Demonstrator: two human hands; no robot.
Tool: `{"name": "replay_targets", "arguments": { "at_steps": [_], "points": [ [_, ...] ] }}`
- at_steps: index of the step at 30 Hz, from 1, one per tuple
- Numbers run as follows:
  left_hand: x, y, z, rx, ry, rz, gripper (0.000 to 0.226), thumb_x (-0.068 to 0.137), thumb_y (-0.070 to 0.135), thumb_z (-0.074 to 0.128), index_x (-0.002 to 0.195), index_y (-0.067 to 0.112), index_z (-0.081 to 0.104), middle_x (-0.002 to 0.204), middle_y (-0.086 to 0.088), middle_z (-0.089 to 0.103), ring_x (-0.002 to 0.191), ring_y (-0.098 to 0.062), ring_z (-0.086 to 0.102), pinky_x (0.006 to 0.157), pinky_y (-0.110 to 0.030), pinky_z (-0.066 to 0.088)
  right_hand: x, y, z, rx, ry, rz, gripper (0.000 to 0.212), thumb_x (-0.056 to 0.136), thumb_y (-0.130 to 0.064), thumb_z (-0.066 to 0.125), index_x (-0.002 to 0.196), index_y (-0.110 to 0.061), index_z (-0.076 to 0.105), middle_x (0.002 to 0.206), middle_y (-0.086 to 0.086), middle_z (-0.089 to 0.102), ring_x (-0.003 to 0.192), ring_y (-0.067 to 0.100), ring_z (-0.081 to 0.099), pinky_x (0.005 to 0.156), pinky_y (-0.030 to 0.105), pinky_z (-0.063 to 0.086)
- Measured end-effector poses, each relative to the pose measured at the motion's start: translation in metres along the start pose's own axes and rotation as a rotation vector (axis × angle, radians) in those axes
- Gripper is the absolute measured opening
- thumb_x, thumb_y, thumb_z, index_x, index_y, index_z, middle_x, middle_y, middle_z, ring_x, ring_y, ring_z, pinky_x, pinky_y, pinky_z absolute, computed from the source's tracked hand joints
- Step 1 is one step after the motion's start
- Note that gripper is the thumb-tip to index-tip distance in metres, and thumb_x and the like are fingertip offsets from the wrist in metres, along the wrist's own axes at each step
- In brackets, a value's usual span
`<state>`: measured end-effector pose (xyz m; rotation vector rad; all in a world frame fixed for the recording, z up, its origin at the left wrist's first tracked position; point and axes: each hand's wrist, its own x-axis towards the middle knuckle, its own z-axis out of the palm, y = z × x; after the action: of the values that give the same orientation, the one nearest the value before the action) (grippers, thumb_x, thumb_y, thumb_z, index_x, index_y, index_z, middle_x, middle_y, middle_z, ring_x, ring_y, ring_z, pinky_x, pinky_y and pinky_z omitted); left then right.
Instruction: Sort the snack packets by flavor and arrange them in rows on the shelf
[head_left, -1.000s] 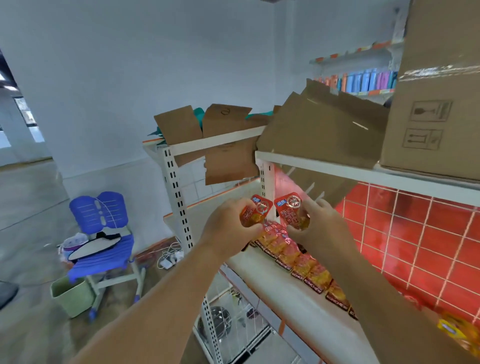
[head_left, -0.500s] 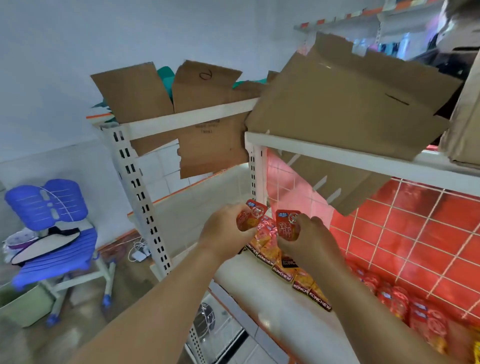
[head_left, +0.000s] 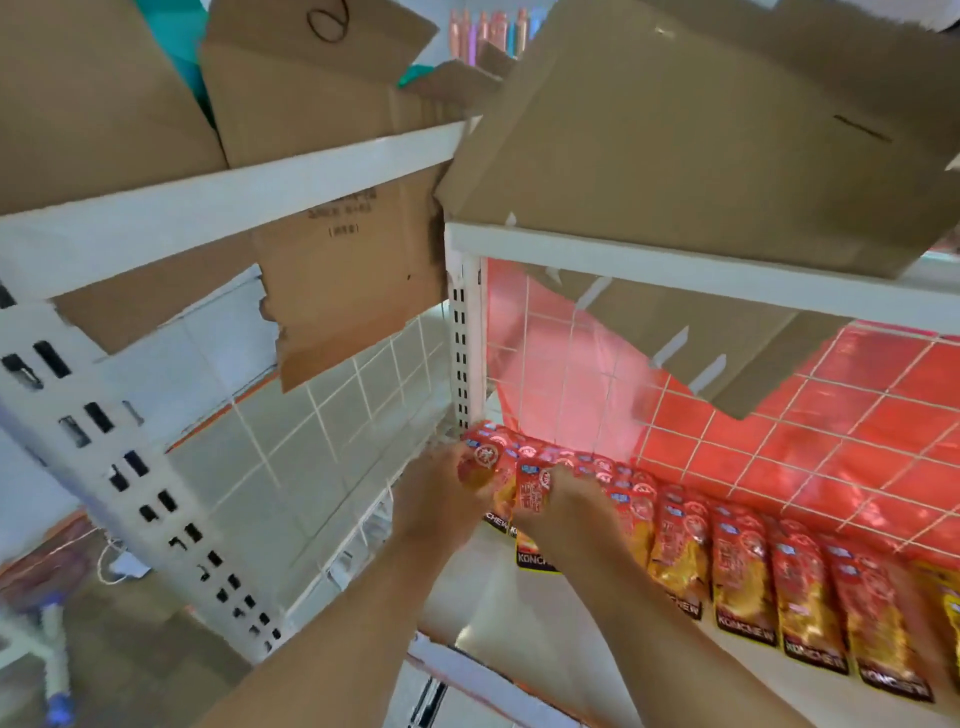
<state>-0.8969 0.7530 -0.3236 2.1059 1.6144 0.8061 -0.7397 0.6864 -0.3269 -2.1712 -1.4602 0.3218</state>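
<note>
A row of red and gold snack packets (head_left: 737, 577) lies overlapped along the white shelf (head_left: 524, 623), running from the back left corner toward the right. My left hand (head_left: 441, 499) grips a red packet (head_left: 485, 460) at the left end of the row. My right hand (head_left: 566, 514) holds another red packet (head_left: 535, 493) just beside it, over the row's left end. Both packets are low, touching or almost touching the ones that lie there.
Flattened cardboard boxes (head_left: 701, 130) fill the upper shelf and hang down behind it. A white slotted upright (head_left: 462, 338) stands at the corner. A red wire-grid back panel (head_left: 779, 441) closes the shelf's rear. A second slotted post (head_left: 130, 467) stands left.
The view has moved closer and tilted down onto the shelf. Both hands have gone down and forward with their packets to the left end of the row.
</note>
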Motion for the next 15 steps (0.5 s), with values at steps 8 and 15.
{"name": "replay_targets", "arguments": {
  "at_steps": [8,15],
  "points": [
    [0.017,-0.033,0.026,0.041,-0.034,-0.089,0.059,0.078,0.053,0.077,0.130,0.027,0.066,0.108,-0.006,0.064,0.104,-0.028,0.063,0.091,-0.041,0.054,0.015,-0.021,0.022,-0.064,-0.087,0.210,0.062,0.070,-0.076,0.060,0.107,-0.027,0.055,0.101,0.000,0.059,0.093,0.024,0.058,0.077,0.035,0.047],
    [0.010,-0.049,0.034,-0.095,-0.036,-0.083,0.049,0.080,0.049,0.076,0.125,0.030,0.070,0.105,-0.003,0.064,0.098,-0.025,0.062,0.086,-0.042,0.056,0.020,-0.035,0.034,-0.065,-0.124,0.290,0.071,0.065,-0.080,0.061,0.114,-0.029,0.054,0.109,0.000,0.059,0.102,0.025,0.062,0.072,0.034,0.042]
  ]
}}
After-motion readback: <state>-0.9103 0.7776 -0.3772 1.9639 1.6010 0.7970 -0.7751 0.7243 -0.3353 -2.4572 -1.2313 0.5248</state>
